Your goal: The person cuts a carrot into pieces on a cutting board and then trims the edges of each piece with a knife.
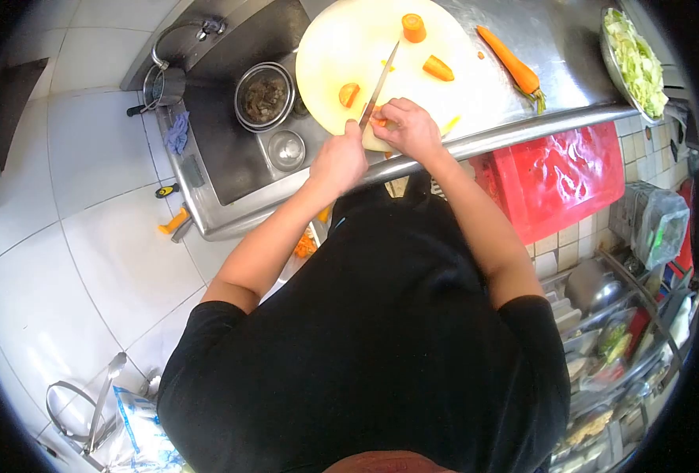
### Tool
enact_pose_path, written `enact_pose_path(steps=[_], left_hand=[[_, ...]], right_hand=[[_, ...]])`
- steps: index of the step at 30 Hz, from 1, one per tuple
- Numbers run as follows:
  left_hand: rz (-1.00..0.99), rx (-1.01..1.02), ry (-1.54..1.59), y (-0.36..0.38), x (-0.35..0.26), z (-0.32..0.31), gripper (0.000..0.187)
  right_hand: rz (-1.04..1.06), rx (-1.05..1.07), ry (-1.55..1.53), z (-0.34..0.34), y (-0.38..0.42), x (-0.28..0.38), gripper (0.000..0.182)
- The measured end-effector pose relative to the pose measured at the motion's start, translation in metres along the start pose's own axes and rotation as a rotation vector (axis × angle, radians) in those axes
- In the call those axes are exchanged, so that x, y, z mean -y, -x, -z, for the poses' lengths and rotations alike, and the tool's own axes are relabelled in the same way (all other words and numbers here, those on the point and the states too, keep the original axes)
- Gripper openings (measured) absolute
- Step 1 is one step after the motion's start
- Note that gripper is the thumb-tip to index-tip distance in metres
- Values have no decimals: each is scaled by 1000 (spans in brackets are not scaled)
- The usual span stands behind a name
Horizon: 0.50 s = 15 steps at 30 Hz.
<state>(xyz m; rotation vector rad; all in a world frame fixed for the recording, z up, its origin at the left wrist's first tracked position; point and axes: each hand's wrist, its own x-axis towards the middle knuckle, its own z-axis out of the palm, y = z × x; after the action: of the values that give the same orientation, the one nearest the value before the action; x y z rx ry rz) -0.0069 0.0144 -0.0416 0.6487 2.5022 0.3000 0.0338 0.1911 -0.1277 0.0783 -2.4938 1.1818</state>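
My left hand (339, 163) is closed around the handle of a knife (383, 77), whose blade points up and away over the round cutting board (329, 47). Close beside the blade, at the board's near edge, my right hand (412, 130) pinches a small piece of carrot (378, 121); the fingers partly cover it. Other carrot pieces lie on the board: a half-round chunk (349, 94) left of the blade, a longer chunk (438, 68) to the right, and a thick stub (414, 28) farther back. A whole carrot (510, 59) rests on the steel counter right of the board.
Left of the board is a steel sink (223, 150) holding a bowl of brownish food (265, 97) and a clear bowl (286, 150). A bowl of chopped greens (635, 67) stands far right. A red plastic cover (558, 185) lies below the counter's edge.
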Motion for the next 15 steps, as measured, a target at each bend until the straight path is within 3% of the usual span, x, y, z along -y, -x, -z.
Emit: enact_pose_path(steps=[12, 15], left_hand=[[138, 64, -12, 38, 9, -13, 22], [2, -69, 70, 35, 34, -27, 23]], right_hand=[[17, 27, 11, 0, -1, -3, 14], [12, 11, -3, 2, -3, 1, 13]])
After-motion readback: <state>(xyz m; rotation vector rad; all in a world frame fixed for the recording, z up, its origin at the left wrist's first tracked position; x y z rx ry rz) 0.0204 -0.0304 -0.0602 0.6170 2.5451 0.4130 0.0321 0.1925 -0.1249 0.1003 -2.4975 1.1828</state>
